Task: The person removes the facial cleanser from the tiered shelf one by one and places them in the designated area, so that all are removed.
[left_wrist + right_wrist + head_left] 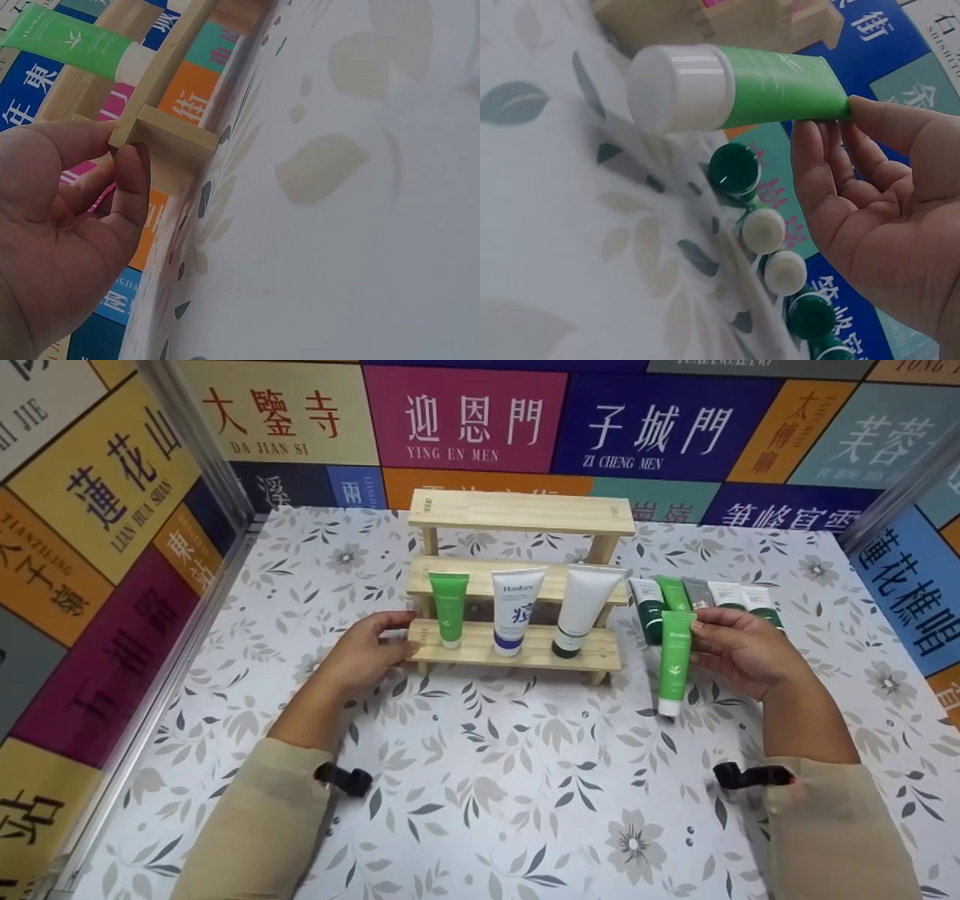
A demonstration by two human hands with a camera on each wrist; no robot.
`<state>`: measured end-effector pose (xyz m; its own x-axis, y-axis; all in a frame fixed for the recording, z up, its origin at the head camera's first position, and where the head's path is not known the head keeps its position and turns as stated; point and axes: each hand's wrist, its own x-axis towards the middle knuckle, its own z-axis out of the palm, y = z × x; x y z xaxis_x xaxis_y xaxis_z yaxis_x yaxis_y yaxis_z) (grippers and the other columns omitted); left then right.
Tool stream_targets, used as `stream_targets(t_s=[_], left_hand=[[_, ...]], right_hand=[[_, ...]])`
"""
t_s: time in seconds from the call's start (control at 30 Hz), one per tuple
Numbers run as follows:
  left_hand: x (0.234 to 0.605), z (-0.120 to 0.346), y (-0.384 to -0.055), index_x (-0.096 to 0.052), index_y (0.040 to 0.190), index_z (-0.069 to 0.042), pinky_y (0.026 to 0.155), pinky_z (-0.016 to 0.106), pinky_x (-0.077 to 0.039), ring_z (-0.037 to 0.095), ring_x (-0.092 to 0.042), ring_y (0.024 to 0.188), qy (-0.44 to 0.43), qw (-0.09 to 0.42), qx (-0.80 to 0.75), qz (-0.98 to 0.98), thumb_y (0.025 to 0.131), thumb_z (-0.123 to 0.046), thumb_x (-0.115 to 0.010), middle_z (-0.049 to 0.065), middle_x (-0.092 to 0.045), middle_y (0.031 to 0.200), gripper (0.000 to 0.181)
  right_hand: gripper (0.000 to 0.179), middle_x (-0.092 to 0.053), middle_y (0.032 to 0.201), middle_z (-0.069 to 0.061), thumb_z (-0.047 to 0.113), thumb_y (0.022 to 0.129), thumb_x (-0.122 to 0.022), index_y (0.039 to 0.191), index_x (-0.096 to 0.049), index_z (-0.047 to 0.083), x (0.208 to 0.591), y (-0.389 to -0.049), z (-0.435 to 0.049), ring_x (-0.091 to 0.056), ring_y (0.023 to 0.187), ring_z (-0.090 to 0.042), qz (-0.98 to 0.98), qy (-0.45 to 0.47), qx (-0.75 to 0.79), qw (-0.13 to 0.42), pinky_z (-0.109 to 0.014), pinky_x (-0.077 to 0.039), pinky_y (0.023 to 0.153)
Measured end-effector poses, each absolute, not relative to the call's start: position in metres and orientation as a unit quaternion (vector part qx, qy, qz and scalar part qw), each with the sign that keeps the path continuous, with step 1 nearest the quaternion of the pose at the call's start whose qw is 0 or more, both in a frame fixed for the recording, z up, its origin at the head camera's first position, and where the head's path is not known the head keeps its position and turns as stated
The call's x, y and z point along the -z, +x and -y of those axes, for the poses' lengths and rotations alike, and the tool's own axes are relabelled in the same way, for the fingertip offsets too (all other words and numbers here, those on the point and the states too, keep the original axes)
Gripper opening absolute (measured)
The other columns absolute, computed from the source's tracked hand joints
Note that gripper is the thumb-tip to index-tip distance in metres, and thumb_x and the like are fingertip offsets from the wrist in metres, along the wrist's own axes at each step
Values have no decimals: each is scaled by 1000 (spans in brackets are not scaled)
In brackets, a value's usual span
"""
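Observation:
My right hand (746, 652) pinches a green squeeze tube (676, 664) by its flat upper end, with the white cap pointing down. In the right wrist view that tube's white cap (679, 88) faces the camera. At the left end of a wooden tiered rack (517, 654), my left hand (367, 649) grips the bottom shelf between thumb and fingers. On that shelf, three tubes stand on their caps: a small green tube (450, 607), a white tube with a blue base (516, 611) and a white tube with a dark green cap (589, 611).
Several more tubes, including one with a dark green lower end (649, 611), lie in a row right of the rack, partly behind my right hand. The upper shelf (521, 512) bears nothing. A leaf-patterned cloth (480, 780) covers the table; printed panels (465, 416) stand behind it.

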<state>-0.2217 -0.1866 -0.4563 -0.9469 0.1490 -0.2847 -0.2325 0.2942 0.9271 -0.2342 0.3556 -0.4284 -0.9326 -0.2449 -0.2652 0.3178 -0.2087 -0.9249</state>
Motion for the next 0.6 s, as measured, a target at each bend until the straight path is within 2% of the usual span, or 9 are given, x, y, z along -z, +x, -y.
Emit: stream_targets(t_s=[0.3,0.6], left_hand=[[459,188,-222,-52,156,-9,78,29,-61,18,-71,100,-13,147,-594,-791,99,-12,-71,9,-57,156,60],[459,187,-223,-53,156,-9,81,29,-62,18,-70,103,-12,143,-588,-796,98,-12,-71,9,-57,156,60]], right_hand=[[13,-80,96,-1,4,101,-72,107,-79,14,439,-238,-357,-78,82,-14,-631,100,740,210,-28,-67,77],[8,-80,94,0,7,96,-79,101,-81,13,442,-242,-357,-77,75,-13,-652,122,719,209,-23,-66,72]])
